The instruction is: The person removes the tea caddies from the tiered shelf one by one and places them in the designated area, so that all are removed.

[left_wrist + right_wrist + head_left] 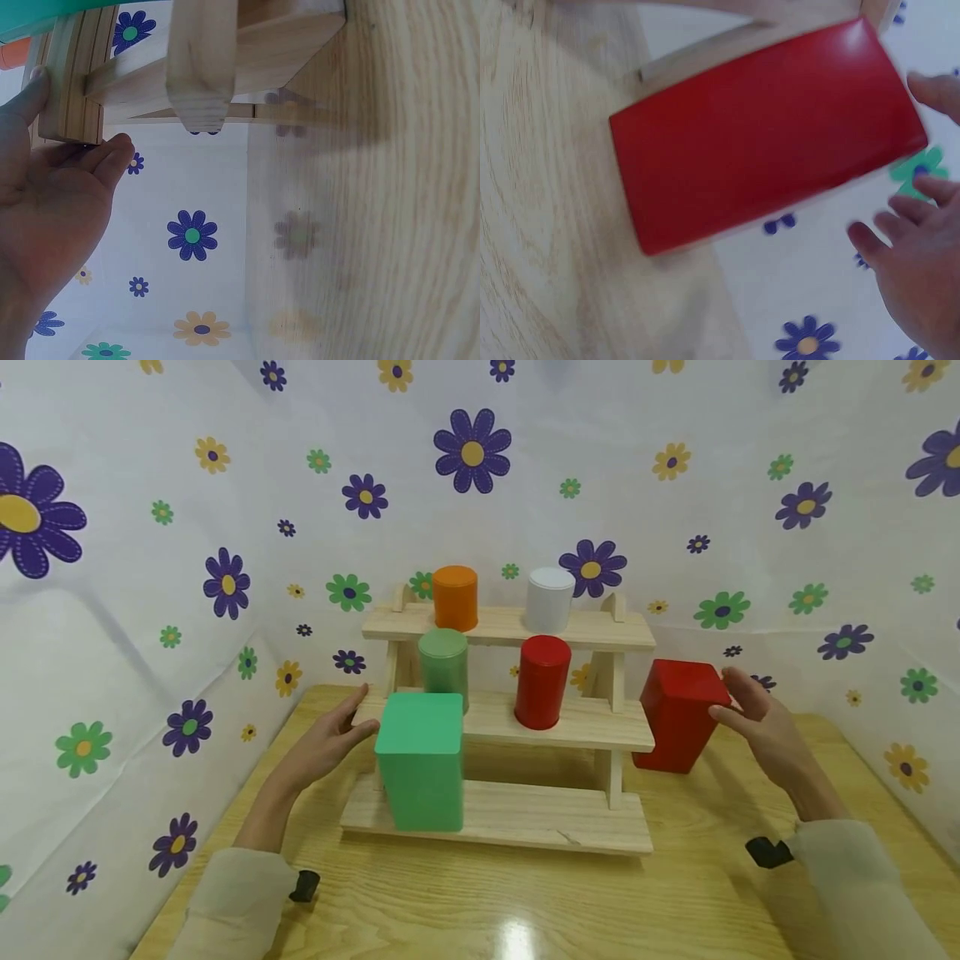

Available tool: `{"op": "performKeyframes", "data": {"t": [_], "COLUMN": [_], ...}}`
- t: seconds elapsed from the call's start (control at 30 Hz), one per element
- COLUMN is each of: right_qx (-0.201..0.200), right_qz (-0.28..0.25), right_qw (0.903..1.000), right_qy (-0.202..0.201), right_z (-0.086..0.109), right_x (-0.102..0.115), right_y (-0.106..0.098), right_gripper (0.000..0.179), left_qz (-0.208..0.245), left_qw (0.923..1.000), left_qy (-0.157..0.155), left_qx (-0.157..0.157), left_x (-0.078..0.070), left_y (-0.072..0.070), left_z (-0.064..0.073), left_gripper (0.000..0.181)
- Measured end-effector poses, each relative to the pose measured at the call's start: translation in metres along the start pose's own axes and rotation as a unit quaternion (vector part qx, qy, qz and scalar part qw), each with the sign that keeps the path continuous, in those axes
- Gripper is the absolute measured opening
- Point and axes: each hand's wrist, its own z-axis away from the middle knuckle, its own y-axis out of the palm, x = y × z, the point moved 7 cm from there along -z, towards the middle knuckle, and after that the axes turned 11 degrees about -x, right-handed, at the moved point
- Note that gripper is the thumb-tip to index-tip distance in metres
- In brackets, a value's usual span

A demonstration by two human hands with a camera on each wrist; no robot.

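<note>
A three-tier wooden shelf [555, 818] stands on the table. My left hand [326, 747] grips the left end of its middle board, thumb on one side and fingers on the other in the left wrist view. A green box [420, 777] sits on the bottom tier's left. Beyond the shelf's right end stands a red box [678, 718]. Beside that box is my right hand [768, 739], fingers spread and loosely bent; in the right wrist view its thumb [934, 94] is close to the box's upper end, and whether it touches is unclear.
The middle tier carries a green cylinder [444, 664] and a red cylinder [543, 683]. On the top tier are an orange cylinder [455, 599] and a white cylinder [550, 602]. Flower-printed cloth [472, 527] walls in the wooden table [420, 902] behind and at both sides.
</note>
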Motion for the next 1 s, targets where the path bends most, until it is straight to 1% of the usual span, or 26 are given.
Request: {"op": "performKeyframes", "data": {"t": [0.07,0.17,0.2,0.23,0.3,0.43,0.47,0.53,0.63,0.77,0.87,1.0], "right_qx": [-0.041,-0.092,-0.105,-0.114,-0.122,-0.112,-0.106,-0.097,-0.08,-0.052,-0.031,-0.01], "right_qz": [0.029,0.038,0.033,0.012,-0.006,-0.006,0.011,0.025,0.028,0.006,-0.011,-0.04], "right_qw": [0.9987,0.9947,0.9935,0.9928,0.9914,0.9912,0.9913,0.9914,0.9925,0.9929,0.9918,0.991], "right_qy": [-0.007,-0.024,-0.029,-0.035,-0.048,-0.07,-0.077,-0.083,-0.087,-0.107,-0.123,-0.127], "right_z": [0.004,0.012,0.015,0.018,0.024,0.037,0.04,0.045,0.052,0.06,0.067,0.073], "right_x": [0.006,0.021,0.026,0.032,0.044,0.066,0.07,0.077,0.085,0.096,0.105,0.115], "right_y": [-0.007,-0.014,-0.015,-0.015,-0.013,-0.002,0.001,0.008,0.021,0.039,0.054,0.073], "right_gripper": [0.072,0.067,0.065,0.064,0.062,0.057,0.057,0.056,0.055,0.053,0.054,0.054], "left_qz": [-0.001,-0.008,-0.009,-0.01,-0.009,-0.009,-0.01,-0.012,-0.014,-0.014,-0.013,-0.013], "left_qw": [1.0,1.0,1.0,0.9999,1.0,1.0,0.9999,0.9999,0.9999,0.9999,0.9999,0.9999], "left_qy": [0.0,0.0,0.001,0.001,0.0,-0.002,-0.003,-0.004,-0.003,-0.003,-0.005,-0.006], "left_qx": [0.0,-0.003,-0.003,-0.003,-0.003,-0.003,-0.003,-0.003,-0.003,-0.002,-0.003,-0.004], "left_x": [0.0,-0.001,-0.001,-0.002,-0.002,-0.002,-0.002,-0.001,-0.002,-0.002,-0.001,0.0], "left_y": [0.001,0.0,0.0,0.0,0.0,0.0,0.0,0.0,0.0,0.0,0.001,0.001], "left_z": [0.0,0.0,0.0,0.0,0.0,0.001,0.001,0.001,0.001,0.001,0.001,0.001], "left_gripper": [0.074,0.074,0.074,0.074,0.074,0.075,0.075,0.075,0.075,0.075,0.075,0.075]}}
